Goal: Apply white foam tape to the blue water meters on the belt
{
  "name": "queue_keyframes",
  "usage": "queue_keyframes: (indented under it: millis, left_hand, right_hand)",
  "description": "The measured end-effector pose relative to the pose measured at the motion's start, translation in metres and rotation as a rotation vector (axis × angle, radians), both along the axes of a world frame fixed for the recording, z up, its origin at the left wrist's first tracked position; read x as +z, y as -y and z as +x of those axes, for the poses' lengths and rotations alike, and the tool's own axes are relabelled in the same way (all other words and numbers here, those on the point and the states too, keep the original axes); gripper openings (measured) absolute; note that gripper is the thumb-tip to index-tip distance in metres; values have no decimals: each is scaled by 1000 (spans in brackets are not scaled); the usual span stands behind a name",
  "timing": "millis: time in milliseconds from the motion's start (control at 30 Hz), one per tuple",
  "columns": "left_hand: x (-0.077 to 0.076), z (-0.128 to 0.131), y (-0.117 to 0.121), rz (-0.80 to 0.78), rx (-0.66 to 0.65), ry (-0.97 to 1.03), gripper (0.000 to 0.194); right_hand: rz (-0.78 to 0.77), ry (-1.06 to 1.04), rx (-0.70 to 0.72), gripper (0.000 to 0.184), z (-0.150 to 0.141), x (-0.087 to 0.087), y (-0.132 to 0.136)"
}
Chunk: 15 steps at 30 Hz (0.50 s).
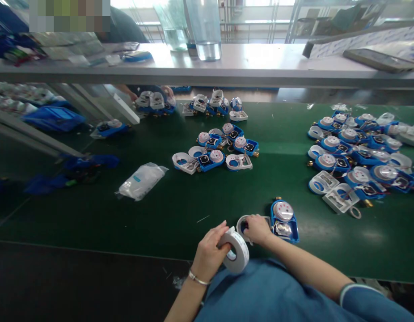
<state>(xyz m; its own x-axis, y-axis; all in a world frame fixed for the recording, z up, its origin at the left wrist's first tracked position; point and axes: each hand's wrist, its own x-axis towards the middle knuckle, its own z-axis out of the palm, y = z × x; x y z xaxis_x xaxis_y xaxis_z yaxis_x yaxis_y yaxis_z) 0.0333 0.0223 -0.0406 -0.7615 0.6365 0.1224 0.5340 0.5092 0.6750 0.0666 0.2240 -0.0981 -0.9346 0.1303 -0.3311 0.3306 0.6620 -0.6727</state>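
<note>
A white roll of tape (239, 255) is gripped in my left hand (210, 250), thumb through its core and fingers over its rim. My right hand (258, 229) reaches into a white plastic cover (241, 223) lying on the green table. Its fingers point down and are bent; whether they pinch anything inside the cover is hidden. Just right of that hand lies a blue water meter (284, 219) with a round white dial, a brass fitting at its top end and a compartment below the dial.
Several blue meters with white covers crowd the right side (361, 156) and the middle (215, 154). A clear plastic bag (143, 181) lies left. A tape ring (355, 212) sits near the right group. Above runs a shelf (260, 67) with bottles (205, 31) and a phone (383, 60). A co-worker's hands (168, 92) are opposite.
</note>
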Motion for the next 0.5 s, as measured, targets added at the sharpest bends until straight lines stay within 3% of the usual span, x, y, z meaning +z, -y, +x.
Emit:
queue_keyframes:
  millis: [67,100,233,300,400,500]
  left_hand:
    - [4,-5,3,-29,-26,-34,39]
    - [6,-7,4,-45,-56,-48,40]
    - [16,-18,2,-71,-265,-139,37]
    - [21,-24,-4,-80,-355,-187,35]
    - [29,-30,-12,-121,-456,-250,29]
    - [33,-35,-18,-162,-512,-347,25]
  right_hand:
    - [-33,-63,-61,21,9,4,-12]
    - [-124,-103,-107,24,14,8,-17]
    - [-831,-217,-259,32,28,29,-32]
    - [-1036,-233,-252,34,32,38,-36]
    - [-1024,-231,-142,32,39,53,-41]
    - [-763,-242,54,28,45,74,-48]
